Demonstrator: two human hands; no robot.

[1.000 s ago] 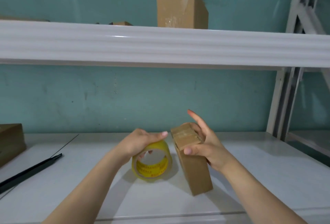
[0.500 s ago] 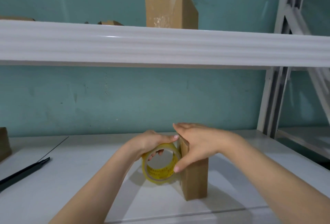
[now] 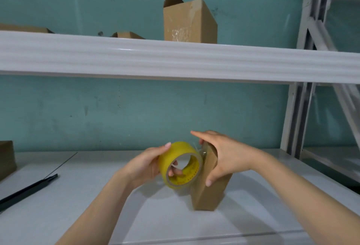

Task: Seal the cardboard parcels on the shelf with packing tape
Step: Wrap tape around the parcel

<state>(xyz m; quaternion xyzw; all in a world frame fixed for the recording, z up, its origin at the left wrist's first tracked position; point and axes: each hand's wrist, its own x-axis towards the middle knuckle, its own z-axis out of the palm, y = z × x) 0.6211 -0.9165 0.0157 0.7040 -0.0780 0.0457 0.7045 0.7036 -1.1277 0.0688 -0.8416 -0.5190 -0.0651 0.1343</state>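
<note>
Parcel (image 3: 207, 192): on lower shelf (image 3: 58, 215), long axis near upright, top tilted left. Right hand (image 3: 226, 157) clasps top, fingers spread. Left hand (image 3: 145, 165) pinches tape roll (image 3: 180, 163) touching parcel.

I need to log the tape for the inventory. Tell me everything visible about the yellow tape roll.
The tape roll is a wide ring of glossy, translucent yellow packing tape on a core with red print along its inner edge. It is lifted off the white shelf and tilted, its opening facing the camera. The left hand grips it, fingers through the core and one over the top. Its right edge sits against the upper end of the small cardboard parcel, which the right hand steadies. A clear strip seems to bridge roll and parcel.
</note>
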